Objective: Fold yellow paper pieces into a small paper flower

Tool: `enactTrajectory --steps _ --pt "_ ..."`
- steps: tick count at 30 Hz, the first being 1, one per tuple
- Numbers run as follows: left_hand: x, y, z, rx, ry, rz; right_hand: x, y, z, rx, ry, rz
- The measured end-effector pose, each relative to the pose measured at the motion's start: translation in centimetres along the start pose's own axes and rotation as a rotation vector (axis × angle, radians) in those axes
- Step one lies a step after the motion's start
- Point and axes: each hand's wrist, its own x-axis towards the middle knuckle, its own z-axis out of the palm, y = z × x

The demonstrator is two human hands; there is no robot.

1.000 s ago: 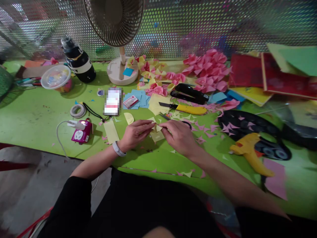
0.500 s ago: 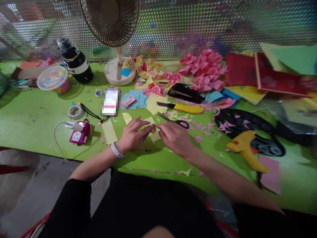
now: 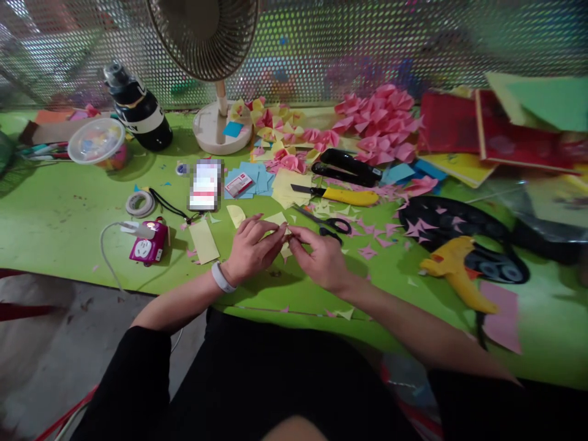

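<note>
My left hand point(image 3: 254, 250) and my right hand point(image 3: 324, 257) meet over the front middle of the green table, fingertips closed on a small piece of yellow paper point(image 3: 287, 231). Fingers cover most of it, so its folded shape is hard to make out. Just behind the fingertips a pale yellow paper sheet point(image 3: 277, 217) lies flat. Black-handled scissors point(image 3: 337, 225) rest beyond my right hand. A yellow strip of paper point(image 3: 204, 241) is left of my left hand, and a rounded yellow paper piece point(image 3: 236, 215) lies close behind it.
Farther back are a yellow-handled knife point(image 3: 351, 196), a black stapler point(image 3: 346, 167), blue paper squares point(image 3: 260, 180) and pink paper flowers point(image 3: 376, 119). A yellow glue gun point(image 3: 452, 269) sits right. Left are a phone point(image 3: 204, 185), tape roll point(image 3: 140, 203), purple plug adapter point(image 3: 149, 242), bottle point(image 3: 142, 116) and fan point(image 3: 220, 125).
The fingertips have shifted on the yellow paper, and my right hand has turned and moved slightly lower. More of the scissors' handles now shows. The view has tilted slightly.
</note>
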Motion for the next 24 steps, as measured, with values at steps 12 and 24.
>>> enactTrajectory --steps 12,24 --pt "0.9 -0.3 -1.0 -0.337 0.046 -0.226 1.4 1.3 -1.2 0.544 -0.08 0.403" --pt "1.3 -0.4 -0.7 -0.911 -0.175 -0.809 1.8 1.7 -1.3 0.491 -0.162 0.445"
